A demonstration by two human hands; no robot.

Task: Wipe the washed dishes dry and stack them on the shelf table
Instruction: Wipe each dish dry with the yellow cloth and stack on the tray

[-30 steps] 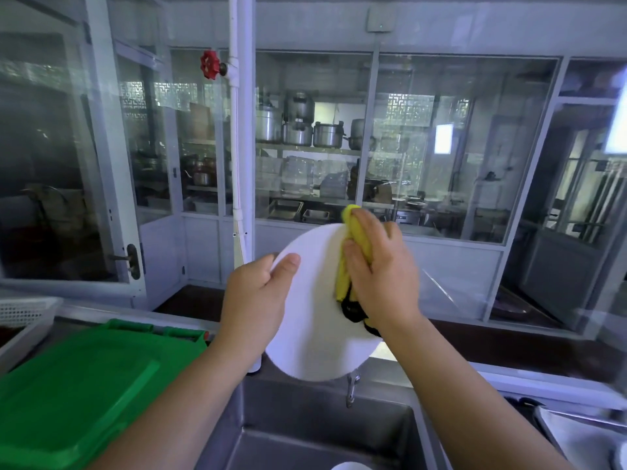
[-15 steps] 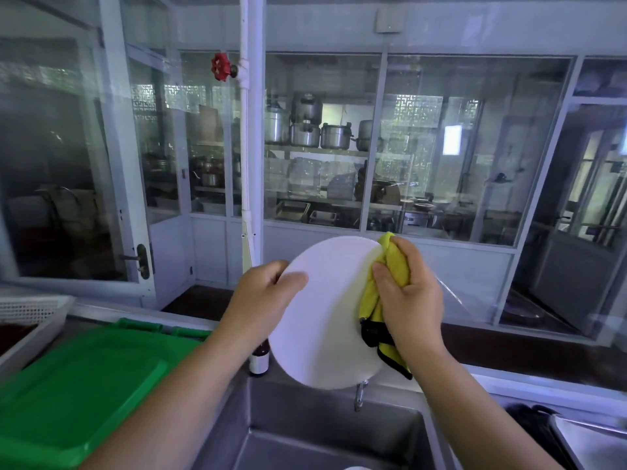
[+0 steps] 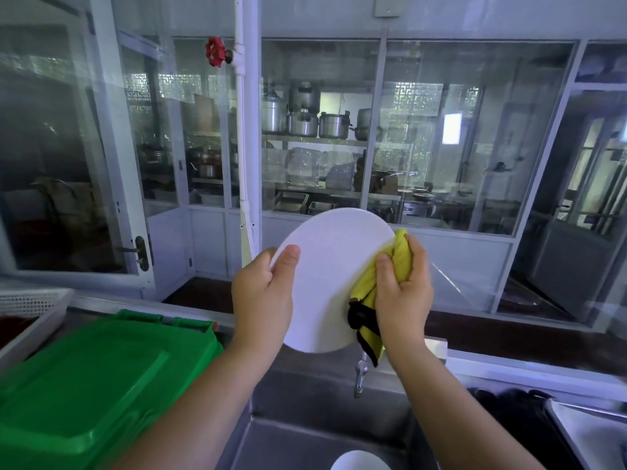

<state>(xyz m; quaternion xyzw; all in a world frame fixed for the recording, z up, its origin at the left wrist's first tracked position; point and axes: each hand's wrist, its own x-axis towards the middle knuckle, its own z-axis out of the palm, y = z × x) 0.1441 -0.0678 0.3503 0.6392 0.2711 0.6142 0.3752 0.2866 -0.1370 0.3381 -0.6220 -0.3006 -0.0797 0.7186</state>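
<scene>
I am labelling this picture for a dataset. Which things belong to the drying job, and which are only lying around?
Job: white plate, yellow cloth, left hand, right hand, white dish in the sink.
Lying around: green container, red valve, tap, perforated basket.

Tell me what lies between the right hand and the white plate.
A bunched yellow cloth with black trim: the right hand grips it against the right edge of the white plate, seen in the head view.
</scene>
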